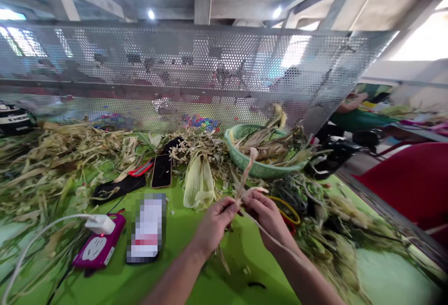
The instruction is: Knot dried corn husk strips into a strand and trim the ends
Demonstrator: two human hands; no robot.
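Observation:
Both my hands meet over the green table (231,286), pinching strips of dried corn husk (247,174). My left hand (220,216) is closed, with thumb and fingertips pressed on the strips where they come together. Close beside it, my right hand (262,209) also grips them with bent fingers. One strip rises above the hands, and a long thin strand trails over my right forearm. Just beyond my hands lies a pale green bundle of husks (199,183). Exactly how the strips cross is hidden by my fingers.
A green basket (241,162) of husks stands behind my hands. Loose husks (80,148) cover the left side. Phones (161,172), a red cutter (141,168), and a purple power bank (100,244) with a white cable lie left. A perforated metal screen (168,71) borders the back; a red chair (406,183) stands right.

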